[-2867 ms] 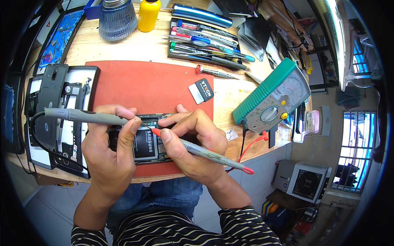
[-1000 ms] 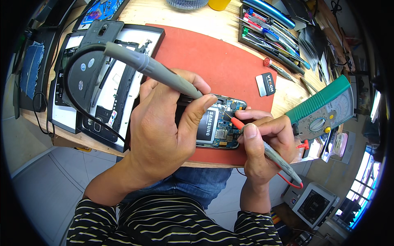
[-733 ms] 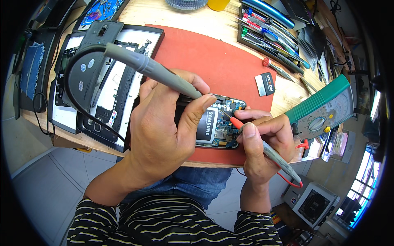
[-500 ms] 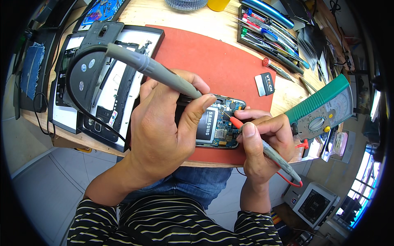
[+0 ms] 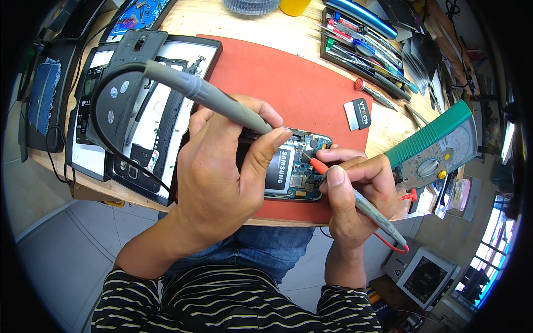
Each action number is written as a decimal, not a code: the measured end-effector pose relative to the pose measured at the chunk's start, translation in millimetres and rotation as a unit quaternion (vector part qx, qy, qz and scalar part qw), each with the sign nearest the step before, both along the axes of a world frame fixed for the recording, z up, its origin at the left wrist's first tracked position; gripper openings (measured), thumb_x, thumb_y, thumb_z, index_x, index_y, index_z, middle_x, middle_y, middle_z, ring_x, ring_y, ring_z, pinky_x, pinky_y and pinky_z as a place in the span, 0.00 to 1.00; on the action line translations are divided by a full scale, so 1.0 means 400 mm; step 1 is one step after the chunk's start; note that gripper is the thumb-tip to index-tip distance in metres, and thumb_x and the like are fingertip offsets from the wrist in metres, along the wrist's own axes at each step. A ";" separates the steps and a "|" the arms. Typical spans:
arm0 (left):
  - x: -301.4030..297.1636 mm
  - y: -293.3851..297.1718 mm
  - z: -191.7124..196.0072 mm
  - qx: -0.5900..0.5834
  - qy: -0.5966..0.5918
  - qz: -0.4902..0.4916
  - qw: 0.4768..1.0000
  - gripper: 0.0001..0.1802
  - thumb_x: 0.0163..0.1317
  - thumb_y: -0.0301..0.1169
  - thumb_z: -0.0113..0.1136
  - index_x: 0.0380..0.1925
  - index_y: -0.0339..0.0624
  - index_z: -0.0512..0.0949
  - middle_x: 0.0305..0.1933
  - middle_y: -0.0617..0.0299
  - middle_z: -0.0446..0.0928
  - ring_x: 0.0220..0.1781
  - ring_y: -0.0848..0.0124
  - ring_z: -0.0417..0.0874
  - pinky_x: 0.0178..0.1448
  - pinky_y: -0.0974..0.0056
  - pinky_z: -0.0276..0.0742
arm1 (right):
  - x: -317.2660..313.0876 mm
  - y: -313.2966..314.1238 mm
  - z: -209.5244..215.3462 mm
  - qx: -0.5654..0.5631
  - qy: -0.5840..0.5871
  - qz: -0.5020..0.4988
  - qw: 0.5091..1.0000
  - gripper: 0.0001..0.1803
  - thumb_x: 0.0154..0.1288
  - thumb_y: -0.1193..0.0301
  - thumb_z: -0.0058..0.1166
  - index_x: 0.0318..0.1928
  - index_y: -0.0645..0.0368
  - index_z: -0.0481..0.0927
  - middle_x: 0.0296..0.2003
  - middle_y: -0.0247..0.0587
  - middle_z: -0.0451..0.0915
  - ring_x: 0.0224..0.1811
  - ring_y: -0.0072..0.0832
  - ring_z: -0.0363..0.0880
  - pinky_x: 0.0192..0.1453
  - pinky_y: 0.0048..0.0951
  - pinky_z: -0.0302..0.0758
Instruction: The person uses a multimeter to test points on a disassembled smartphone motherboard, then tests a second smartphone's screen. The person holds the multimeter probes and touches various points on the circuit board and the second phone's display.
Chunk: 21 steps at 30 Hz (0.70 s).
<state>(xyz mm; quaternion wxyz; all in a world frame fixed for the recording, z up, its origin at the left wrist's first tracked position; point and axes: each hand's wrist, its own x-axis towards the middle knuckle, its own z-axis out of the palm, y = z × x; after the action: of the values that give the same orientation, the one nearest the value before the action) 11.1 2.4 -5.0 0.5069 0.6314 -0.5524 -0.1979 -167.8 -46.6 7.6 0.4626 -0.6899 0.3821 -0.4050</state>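
An opened phone (image 5: 300,180) lies on a red mat, its battery (image 5: 276,173) and circuit board showing. My left hand (image 5: 216,166) is closed on a grey test probe (image 5: 202,91) with a black lead looping away to the left; the thumb hides where its tip ends, near the phone's upper edge. In my right hand (image 5: 358,194) a red-tipped test probe (image 5: 366,206) is pinched, its needle point at the circuit board right of the battery. The fingers of that hand rest by the phone's right end. A green analog multimeter (image 5: 430,147) stands to the right.
On the left, a black-rimmed white tray (image 5: 99,164) holds phone covers and frames. A dark tool tray (image 5: 361,47) with screwdrivers and tweezers sits at the far right. Nearer are a small red-capped screwdriver (image 5: 375,93) and a black-and-white card (image 5: 358,115) on the red mat (image 5: 266,72).
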 end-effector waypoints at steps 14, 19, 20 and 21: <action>-0.002 -0.002 -0.001 -0.004 0.008 0.002 1.000 0.08 0.66 0.21 0.61 0.42 0.32 0.74 0.41 0.57 0.77 0.46 0.69 0.84 0.49 0.70 0.79 | -0.004 0.000 -0.001 0.006 -0.021 0.005 1.000 0.08 0.64 0.78 0.58 0.35 0.64 0.70 0.40 0.58 0.81 0.45 0.31 0.81 0.51 0.31 0.78; -0.002 -0.002 -0.001 -0.006 0.001 0.001 1.000 0.08 0.66 0.21 0.61 0.42 0.33 0.73 0.41 0.58 0.77 0.46 0.69 0.84 0.49 0.70 0.79 | -0.003 0.001 0.000 0.013 -0.023 -0.001 1.000 0.09 0.64 0.77 0.59 0.35 0.64 0.70 0.40 0.58 0.82 0.45 0.31 0.81 0.51 0.31 0.78; -0.001 -0.003 -0.001 -0.006 0.001 0.001 1.000 0.08 0.66 0.21 0.61 0.42 0.33 0.73 0.41 0.58 0.77 0.46 0.69 0.84 0.49 0.70 0.79 | -0.002 0.000 0.000 0.009 -0.020 -0.001 1.000 0.09 0.64 0.78 0.59 0.35 0.64 0.70 0.39 0.58 0.82 0.45 0.31 0.82 0.52 0.31 0.78; -0.001 -0.003 -0.001 -0.007 0.001 0.001 1.000 0.08 0.66 0.21 0.61 0.42 0.33 0.73 0.41 0.58 0.77 0.47 0.69 0.84 0.49 0.70 0.79 | -0.002 0.000 0.000 -0.003 -0.011 -0.001 1.000 0.09 0.64 0.78 0.59 0.35 0.64 0.70 0.39 0.58 0.82 0.45 0.31 0.82 0.52 0.32 0.78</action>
<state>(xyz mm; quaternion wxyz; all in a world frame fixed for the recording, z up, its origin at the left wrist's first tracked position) 10.6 1.3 -5.4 0.5120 0.6284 -0.5525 -0.1940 -168.6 -46.6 7.5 0.4647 -0.6861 0.3764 -0.4144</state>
